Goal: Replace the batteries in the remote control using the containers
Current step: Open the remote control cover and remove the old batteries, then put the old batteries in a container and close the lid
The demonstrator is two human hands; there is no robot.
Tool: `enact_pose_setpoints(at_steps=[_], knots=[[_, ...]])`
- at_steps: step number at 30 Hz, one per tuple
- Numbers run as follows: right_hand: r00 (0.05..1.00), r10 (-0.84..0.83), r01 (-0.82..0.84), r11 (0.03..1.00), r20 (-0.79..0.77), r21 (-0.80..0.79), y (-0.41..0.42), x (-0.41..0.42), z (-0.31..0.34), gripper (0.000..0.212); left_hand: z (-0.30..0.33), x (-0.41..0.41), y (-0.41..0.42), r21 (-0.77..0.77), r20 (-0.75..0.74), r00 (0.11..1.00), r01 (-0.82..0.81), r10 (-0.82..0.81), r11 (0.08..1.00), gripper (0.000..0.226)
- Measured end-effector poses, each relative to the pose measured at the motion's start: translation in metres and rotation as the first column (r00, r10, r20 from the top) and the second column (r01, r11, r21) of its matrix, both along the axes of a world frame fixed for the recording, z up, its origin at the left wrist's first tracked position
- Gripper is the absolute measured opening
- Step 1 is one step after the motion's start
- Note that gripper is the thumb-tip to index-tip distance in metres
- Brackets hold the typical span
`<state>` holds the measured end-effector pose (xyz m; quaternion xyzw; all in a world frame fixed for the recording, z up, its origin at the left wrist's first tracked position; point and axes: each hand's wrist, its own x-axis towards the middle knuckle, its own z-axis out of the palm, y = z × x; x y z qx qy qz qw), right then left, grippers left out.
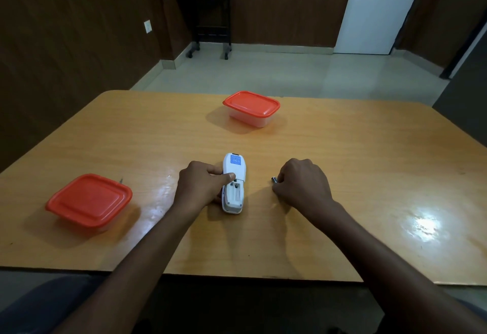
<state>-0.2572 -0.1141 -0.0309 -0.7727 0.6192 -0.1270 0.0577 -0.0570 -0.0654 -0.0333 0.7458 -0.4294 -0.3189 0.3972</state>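
A white remote control [234,183] lies face down in the middle of the wooden table [342,165], its battery compartment uncovered and looking empty. My left hand [203,184] grips the remote from its left side, thumb across its back. To the right, my right hand [303,182] rests on the table with fingers curled round a battery [274,180]; only the battery's metal tip shows. One container with an orange lid [89,202] stands at the near left, and another of the same kind [251,108] stands farther back. Both lids are on.
The table's near edge runs just under my forearms. A bright glare spot lies on the table at the right. Beyond the table are a tiled floor, a dark side stand [208,17] by the wall and a white door [379,9].
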Motion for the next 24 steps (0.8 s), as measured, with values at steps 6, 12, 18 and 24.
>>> enact_pose_setpoints(at_steps=[6, 12, 18, 24], knots=[[0.999, -0.013, 0.013, 1.000, 0.052, -0.010, 0.000, -0.001, 0.006, 0.015, 0.004, 0.005, 0.003, 0.004, 0.029, 0.999, -0.014, 0.014, 1.000, 0.017], [0.983, 0.047, -0.031, 0.995, 0.178, -0.094, -0.011, 0.007, 0.014, 0.025, 0.023, 0.013, 0.002, -0.136, 0.001, 1.000, -0.030, 0.031, 0.990, 0.020], [0.979, 0.151, -0.108, 0.954, 0.136, -0.281, -0.083, 0.039, 0.013, 0.031, 0.029, 0.013, -0.003, -0.176, 0.000, 1.000, -0.005, 0.006, 0.984, 0.018], [0.993, 0.116, -0.120, 0.940, -0.034, -0.320, -0.145, 0.071, 0.012, 0.025, 0.025, 0.014, -0.011, -0.193, 0.008, 1.000, 0.007, -0.006, 0.981, 0.018]])
